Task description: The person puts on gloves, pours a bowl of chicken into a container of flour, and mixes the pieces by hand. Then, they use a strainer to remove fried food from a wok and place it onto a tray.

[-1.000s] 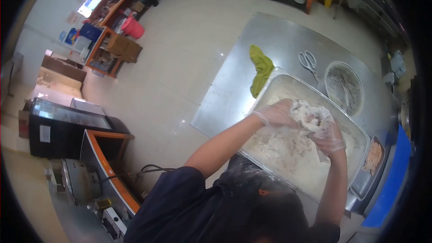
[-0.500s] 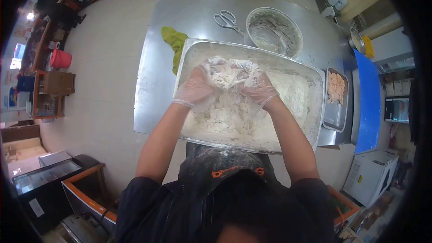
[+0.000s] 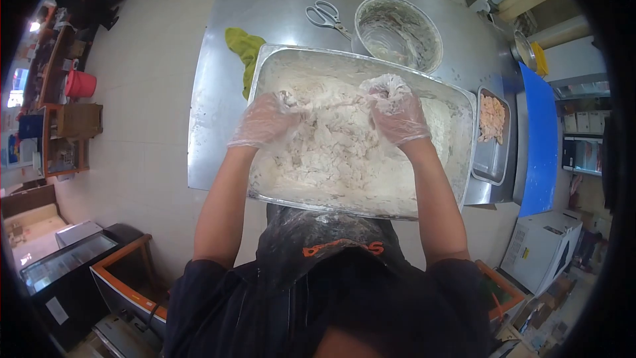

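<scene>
A deep metal tray [image 3: 361, 59] holds white flour with lumpy, flour-coated pieces [image 3: 331, 146] heaped in its middle. Both my hands wear clear plastic gloves and are inside the tray. At the left side, my left hand [image 3: 268, 119] reaches into the edge of the heap, its fingertips blurred and partly hidden by flour. My right hand [image 3: 399, 118] is curled over the right part of the heap, its fingers thickly caked with flour; what they close around I cannot tell. Smoother flour [image 3: 434, 126] lies to the right of that hand.
Behind the tray stand a round metal bowl [image 3: 434, 30] with whitish residue and grey-handled scissors [image 3: 324, 14]. A green cloth [image 3: 245, 46] lies at the tray's left corner. To the right, a smaller tray [image 3: 490, 162] holds pale orange pieces [image 3: 491, 119], near a blue board [image 3: 540, 146].
My hands, close together over the heap with floured clumps before, have moved apart, left hand to the left and right hand to the right. The view has shifted slightly.
</scene>
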A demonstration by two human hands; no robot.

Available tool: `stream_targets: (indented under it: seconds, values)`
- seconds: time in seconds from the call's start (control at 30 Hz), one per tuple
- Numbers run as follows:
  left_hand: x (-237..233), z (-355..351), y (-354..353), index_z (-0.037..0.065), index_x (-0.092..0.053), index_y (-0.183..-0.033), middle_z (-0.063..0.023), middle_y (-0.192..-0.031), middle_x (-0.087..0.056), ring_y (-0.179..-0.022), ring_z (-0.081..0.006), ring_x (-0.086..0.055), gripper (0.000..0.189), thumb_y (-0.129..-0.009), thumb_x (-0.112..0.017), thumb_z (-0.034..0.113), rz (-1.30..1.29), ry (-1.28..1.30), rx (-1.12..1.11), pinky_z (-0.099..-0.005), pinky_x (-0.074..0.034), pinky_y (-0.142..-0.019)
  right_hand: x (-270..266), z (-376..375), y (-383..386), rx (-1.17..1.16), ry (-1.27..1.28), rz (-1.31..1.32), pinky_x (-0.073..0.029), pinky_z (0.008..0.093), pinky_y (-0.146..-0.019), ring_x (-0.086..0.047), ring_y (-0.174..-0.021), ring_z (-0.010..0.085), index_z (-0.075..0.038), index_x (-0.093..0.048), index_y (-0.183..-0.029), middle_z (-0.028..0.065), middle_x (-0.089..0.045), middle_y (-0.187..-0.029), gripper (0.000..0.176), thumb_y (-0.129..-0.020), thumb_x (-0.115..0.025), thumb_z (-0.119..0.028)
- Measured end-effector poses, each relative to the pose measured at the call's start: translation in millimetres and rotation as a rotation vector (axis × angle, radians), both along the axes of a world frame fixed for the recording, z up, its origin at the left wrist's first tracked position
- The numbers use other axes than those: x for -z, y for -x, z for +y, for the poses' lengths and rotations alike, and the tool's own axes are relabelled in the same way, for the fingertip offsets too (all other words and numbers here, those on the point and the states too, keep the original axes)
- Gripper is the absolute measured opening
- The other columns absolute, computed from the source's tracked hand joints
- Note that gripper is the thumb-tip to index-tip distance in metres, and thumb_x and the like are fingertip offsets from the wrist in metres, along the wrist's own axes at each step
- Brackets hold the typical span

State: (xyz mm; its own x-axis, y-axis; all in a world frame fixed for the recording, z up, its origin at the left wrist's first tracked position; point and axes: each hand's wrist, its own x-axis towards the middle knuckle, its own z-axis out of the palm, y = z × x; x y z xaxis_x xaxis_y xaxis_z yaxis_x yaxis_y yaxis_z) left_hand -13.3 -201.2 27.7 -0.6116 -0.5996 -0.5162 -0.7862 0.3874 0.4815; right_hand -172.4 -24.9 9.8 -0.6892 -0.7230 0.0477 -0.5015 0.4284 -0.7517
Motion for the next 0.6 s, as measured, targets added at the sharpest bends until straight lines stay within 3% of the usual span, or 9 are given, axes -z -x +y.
stream_targets:
  seconds: [0.03, 0.1, 0.2, 0.3, 0.4, 0.5, 0.57, 0.6]
  values:
    - [2, 1, -1, -0.005, -0.063, -0.092, -0.0239, -0.095, -0.064, -0.093, -0.0335, -0.062, 0.051, -0.068, -0.076, 0.037, 0.012, 0.043, -0.057, -0.0396, -0.048, -0.083, 4, 0, 4, -0.02, 0.015, 0.115, -0.05, 0.0321, -0.073, -0.064, -0.081, 0.0216, -0.006, -0.063, -0.09, 0.0113, -0.066, -0.088, 0.013, -0.079, -0.056, -0.005]
    - [10, -3, -5, -0.006, -0.063, -0.092, -0.0239, -0.096, -0.064, -0.094, -0.032, -0.062, 0.047, -0.066, -0.078, 0.03, -0.001, 0.073, -0.02, -0.0386, -0.047, -0.084, 12, 3, 19, -0.058, 0.042, 0.347, -0.05, 0.0329, -0.072, -0.064, -0.08, 0.023, -0.006, -0.063, -0.089, 0.0117, -0.066, -0.087, 0.014, -0.079, -0.054, -0.004]
    - [24, -19, -13, -0.006, -0.061, -0.096, -0.0234, -0.098, -0.063, -0.096, -0.0304, -0.061, 0.048, -0.063, -0.081, 0.022, -0.001, 0.013, 0.003, -0.0369, -0.046, -0.085, 5, 15, 27, -0.018, -0.175, 0.29, -0.051, 0.034, -0.071, -0.063, -0.079, 0.0259, -0.006, -0.063, -0.086, 0.0124, -0.065, -0.085, 0.016, -0.078, -0.051, 0.001]
    - [4, -18, -11, -0.006, -0.058, -0.102, -0.0228, -0.1, -0.062, -0.097, -0.0295, -0.061, 0.053, -0.063, -0.081, 0.022, -0.066, -0.084, 0.044, -0.036, -0.046, -0.086, 53, 34, 52, -0.057, -0.31, 0.595, -0.051, 0.0351, -0.071, -0.062, -0.079, 0.029, -0.006, -0.063, -0.084, 0.0127, -0.064, -0.084, 0.014, -0.078, -0.052, -0.001]
    - [-17, -17, -8, -0.004, -0.056, -0.106, -0.0222, -0.103, -0.062, -0.099, -0.0289, -0.06, 0.058, -0.065, -0.08, 0.029, -0.154, -0.115, 0.079, -0.0358, -0.045, -0.087, 39, 49, 53, 0.056, -0.342, 0.322, -0.051, 0.0359, -0.076, -0.063, -0.083, 0.0274, -0.007, -0.066, -0.09, 0.0118, -0.065, -0.088, 0.014, -0.081, -0.058, -0.015]
    - [-14, -8, -9, -0.002, -0.057, -0.106, -0.0212, -0.103, -0.062, -0.099, -0.0283, -0.06, 0.059, -0.067, -0.079, 0.036, -0.108, -0.087, 0.059, -0.0359, -0.045, -0.088, 29, 43, 24, -0.158, -0.326, -0.202, -0.049, 0.0356, -0.085, -0.063, -0.089, 0.0252, -0.009, -0.066, -0.102, 0.0124, -0.065, -0.095, 0.032, -0.083, -0.061, -0.034]
    - [3, -6, -10, -0.001, -0.058, -0.106, -0.0201, -0.103, -0.062, -0.099, -0.0281, -0.06, 0.06, -0.068, -0.078, 0.04, 0.065, -0.131, 0.009, -0.0361, -0.045, -0.089, 37, 34, 3, -0.335, -0.368, -0.157, -0.047, 0.035, -0.092, -0.061, -0.098, 0.0233, -0.01, -0.063, -0.114, 0.0134, -0.064, -0.105, 0.044, -0.084, -0.061, -0.043]
    - [23, -9, -14, -0.001, -0.058, -0.106, -0.0193, -0.104, -0.062, -0.099, -0.0282, -0.06, 0.06, -0.068, -0.078, 0.041, 0.196, -0.194, -0.028, -0.0363, -0.045, -0.09, 42, 28, -4, -0.393, -0.322, -0.053, -0.046, 0.037, -0.092, -0.06, -0.099, 0.0259, -0.007, -0.063, -0.11, 0.0157, -0.062, -0.107, 0.043, -0.083, -0.062, -0.041]
